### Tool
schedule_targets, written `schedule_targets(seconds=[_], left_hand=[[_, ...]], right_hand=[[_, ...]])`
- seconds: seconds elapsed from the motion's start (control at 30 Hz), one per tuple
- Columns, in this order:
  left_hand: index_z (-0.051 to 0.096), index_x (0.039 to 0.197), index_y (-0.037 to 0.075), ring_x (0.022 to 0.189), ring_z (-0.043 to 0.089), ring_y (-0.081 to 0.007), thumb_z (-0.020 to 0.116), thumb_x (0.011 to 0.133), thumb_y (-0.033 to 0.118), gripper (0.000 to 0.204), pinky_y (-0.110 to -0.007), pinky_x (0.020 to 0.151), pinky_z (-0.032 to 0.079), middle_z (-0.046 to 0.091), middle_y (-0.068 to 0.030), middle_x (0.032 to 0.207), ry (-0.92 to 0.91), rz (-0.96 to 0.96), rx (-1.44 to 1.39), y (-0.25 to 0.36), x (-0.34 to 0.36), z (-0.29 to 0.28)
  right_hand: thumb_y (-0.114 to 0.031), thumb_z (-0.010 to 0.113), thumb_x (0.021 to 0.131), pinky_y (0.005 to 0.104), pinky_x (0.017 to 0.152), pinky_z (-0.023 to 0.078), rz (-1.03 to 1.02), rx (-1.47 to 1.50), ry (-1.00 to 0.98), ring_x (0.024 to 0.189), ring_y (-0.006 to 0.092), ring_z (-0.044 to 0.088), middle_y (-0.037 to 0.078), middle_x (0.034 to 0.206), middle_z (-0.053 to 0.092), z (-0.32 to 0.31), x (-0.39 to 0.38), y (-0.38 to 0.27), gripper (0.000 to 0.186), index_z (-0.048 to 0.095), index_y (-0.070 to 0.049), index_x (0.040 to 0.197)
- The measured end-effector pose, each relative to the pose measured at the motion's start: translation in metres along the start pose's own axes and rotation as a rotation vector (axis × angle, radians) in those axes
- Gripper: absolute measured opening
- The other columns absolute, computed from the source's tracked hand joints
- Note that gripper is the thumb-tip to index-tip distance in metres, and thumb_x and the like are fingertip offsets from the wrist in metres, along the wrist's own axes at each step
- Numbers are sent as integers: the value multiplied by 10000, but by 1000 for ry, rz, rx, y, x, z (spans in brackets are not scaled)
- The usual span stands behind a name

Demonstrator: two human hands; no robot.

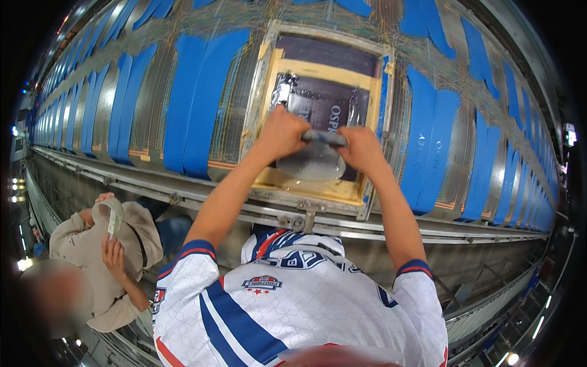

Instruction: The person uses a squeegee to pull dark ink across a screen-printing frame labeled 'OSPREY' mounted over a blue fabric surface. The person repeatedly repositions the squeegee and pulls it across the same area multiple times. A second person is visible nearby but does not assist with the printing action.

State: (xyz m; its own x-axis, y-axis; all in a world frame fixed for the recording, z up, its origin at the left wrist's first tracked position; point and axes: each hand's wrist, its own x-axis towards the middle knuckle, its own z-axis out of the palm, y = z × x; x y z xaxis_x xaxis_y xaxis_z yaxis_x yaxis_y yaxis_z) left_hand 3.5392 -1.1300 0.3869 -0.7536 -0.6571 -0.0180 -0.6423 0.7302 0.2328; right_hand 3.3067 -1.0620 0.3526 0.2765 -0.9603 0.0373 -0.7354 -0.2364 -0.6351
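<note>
Both my hands grip the grey bar-like handle of a squeegee across a printing screen. My left hand is closed on its left end, and my right hand is wrapped round the right end. Beneath lies the dark mesh, with lettering showing through and a wet, glossy, whitish film of ink on it. Yellowish tape borders the mesh inside a worn metal screen frame. The squeegee's blade is hard to make out against the wet film.
Blue fabric pieces lie in rows on a long ink-streaked table, with more blue pieces right of the frame. A metal rail runs along the near edge. At lower left a co-worker in beige stands close by, holding a pale strip.
</note>
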Motion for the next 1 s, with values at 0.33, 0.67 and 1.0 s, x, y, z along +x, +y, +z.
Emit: schedule_targets(seconds=[0.33,0.67,1.0], left_hand=[[770,933,155,775,660,-288,832,681,435,382,-400,834,443,695,-83,730,-86,-87,8,-81,132,-17],[744,833,172,722,623,-276,847,661,386,294,-384,773,426,672,-32,701,-55,-11,-7,-29,35,11],[712,843,154,824,595,-190,832,615,251,275,-359,790,395,666,23,853,146,11,53,36,-87,27]], right_hand=[[-281,813,739,478,809,537,195,-14,-103,919,390,681,194,902,716,-42,135,66,317,727,-85,971],[-191,789,698,482,737,527,49,-13,22,814,393,670,172,808,689,11,32,28,269,672,-68,907],[-414,720,857,442,915,475,333,49,450,1073,360,605,161,1087,692,-4,-42,14,443,689,-43,1097]])
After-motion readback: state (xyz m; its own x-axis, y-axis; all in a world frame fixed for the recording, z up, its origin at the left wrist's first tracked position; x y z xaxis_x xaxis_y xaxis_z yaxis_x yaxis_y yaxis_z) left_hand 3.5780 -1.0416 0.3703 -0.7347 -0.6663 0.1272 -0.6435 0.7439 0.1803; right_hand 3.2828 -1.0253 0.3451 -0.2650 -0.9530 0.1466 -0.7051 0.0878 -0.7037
